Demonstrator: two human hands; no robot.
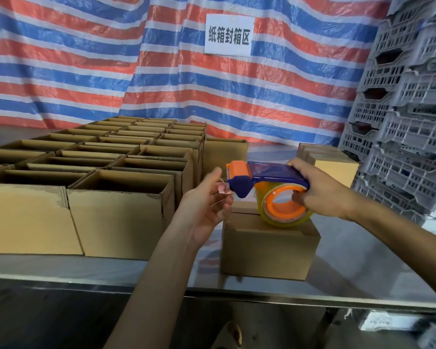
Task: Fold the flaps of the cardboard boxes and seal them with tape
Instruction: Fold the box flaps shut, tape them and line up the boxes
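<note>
Right hand [322,191]: fingers curled through the orange core, thumb on top of the blue housing, gripping the tape dispenser [269,173]. The dispenser is held level in the air, with its long axis running 3 to 9 o'clock and the orange roller end at 9.

Left hand [204,207]: palm up, at 9 o'clock from the cutter. The thumb and fingertips appear to pinch the loose tape end [222,190], which is thin and clear and hard to make out.

Tape roll [285,207]: glossy, yellowish and transparent. It hangs just above the small closed box [269,248], and contact cannot be told.

That box sits at 6 o'clock from the dispenser, on the steel table [363,260]. It is plain brown corrugated board with its flaps already down. The flap seam [244,211] runs roughly 9 to 3, parallel to the dispenser.

Judgement: the left hand is nearer the seam's 9 o'clock end, so the tape likely anchors there and the pull goes toward 3.

Outward:
- The open boxes [118,220] stand in rows at 9 to 11 o'clock, flaps up.
- The grey lattice crates [413,102] are stacked at 2 o'clock.
- The striped tarp [86,59] hangs behind.
</note>
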